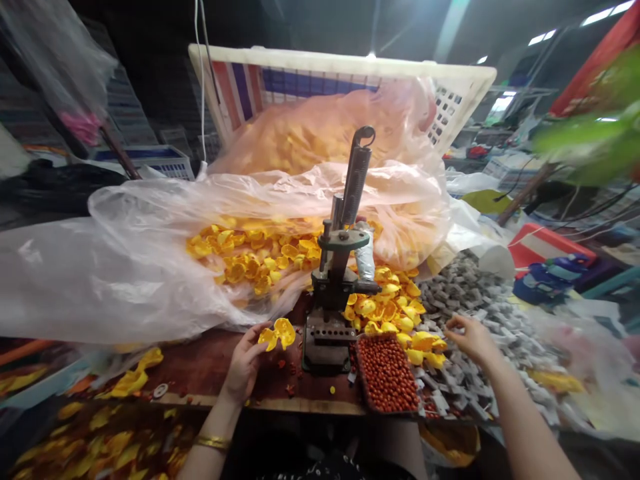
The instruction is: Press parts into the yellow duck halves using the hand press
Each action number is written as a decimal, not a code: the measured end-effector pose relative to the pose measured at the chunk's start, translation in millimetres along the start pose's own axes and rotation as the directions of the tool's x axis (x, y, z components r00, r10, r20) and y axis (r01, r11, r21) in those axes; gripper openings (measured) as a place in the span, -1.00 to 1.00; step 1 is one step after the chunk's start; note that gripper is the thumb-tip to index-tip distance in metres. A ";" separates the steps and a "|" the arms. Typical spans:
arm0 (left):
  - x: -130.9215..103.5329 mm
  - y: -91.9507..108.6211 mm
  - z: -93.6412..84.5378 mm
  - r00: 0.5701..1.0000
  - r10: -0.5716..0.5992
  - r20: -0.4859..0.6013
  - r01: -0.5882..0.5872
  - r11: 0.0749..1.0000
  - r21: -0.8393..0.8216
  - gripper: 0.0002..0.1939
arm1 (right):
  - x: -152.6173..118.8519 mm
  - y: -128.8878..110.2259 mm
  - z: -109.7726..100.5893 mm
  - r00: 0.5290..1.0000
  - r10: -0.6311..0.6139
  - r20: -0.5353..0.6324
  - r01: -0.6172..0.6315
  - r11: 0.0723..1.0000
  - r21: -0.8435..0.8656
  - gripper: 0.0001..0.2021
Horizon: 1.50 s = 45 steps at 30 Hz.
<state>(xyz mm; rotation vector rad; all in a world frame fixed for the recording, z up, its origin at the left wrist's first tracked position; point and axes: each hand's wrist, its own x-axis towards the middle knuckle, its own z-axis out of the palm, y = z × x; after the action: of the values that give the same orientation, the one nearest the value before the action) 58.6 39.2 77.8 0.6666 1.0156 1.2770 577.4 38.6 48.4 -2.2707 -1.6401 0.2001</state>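
Between the thumb and fingers of my left hand (246,357) is a yellow plastic shell (284,332) with two joined hollow halves, its insides facing me. My right hand (467,335) hangs over the edge of a heap of small grey blocks (487,310), fingertips drawn together; whatever they hold, if anything, is too small to make out. A hand-lever press (330,333) stands between my hands, its lever raised. Beside its base sits a tray of small red-brown beads (389,377). More yellow shells (385,300) are piled behind that tray.
Clear plastic sheeting (140,247) spreads over the back left, with yellow shells (250,260) lying on it. A white crate (345,59) behind holds a big bag of yellow pieces. Loose beads and scraps dot the wooden tabletop (200,373). Below the left edge lie more yellow shells (110,447).
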 end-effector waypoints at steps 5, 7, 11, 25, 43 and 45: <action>-3.7 -0.2 8.4 0.996 -0.076 0.041 0.080 0.993 -0.082 -0.47 | -9.8 -6.1 -1.5 0.996 0.090 -0.018 -0.088 0.993 0.083 -0.82; -5.3 -0.6 10.9 0.994 -0.084 0.069 0.092 0.990 -0.109 -0.49 | -13.7 -12.0 -3.5 0.988 0.085 -0.130 -0.071 0.991 0.110 -0.80; -7.8 -1.1 16.0 0.989 -0.101 0.108 0.118 0.979 -0.164 -0.53 | -20.5 -39.7 -16.0 0.858 0.163 -0.488 -0.051 0.971 0.234 -0.71; -21.0 -14.2 38.1 0.947 -0.194 0.255 0.240 0.957 -0.164 -0.65 | -111.9 -239.1 40.4 0.928 -0.106 0.358 -0.362 -0.022 0.932 -0.59; -26.0 -17.7 40.5 0.948 -0.167 0.271 0.207 0.970 -0.128 -0.58 | -128.1 -245.8 44.2 0.965 -0.120 0.233 -0.227 0.062 0.972 -0.66; -25.7 -17.1 40.8 0.949 -0.177 0.260 0.212 0.971 -0.112 -0.57 | -129.8 -248.6 41.7 0.956 -0.183 0.231 -0.216 0.098 0.971 -0.61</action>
<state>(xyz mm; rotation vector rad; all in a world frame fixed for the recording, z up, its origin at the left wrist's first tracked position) 103.3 15.9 86.8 0.5868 0.7590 1.0499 299.7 -6.0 85.1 -1.0884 -0.9072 1.3098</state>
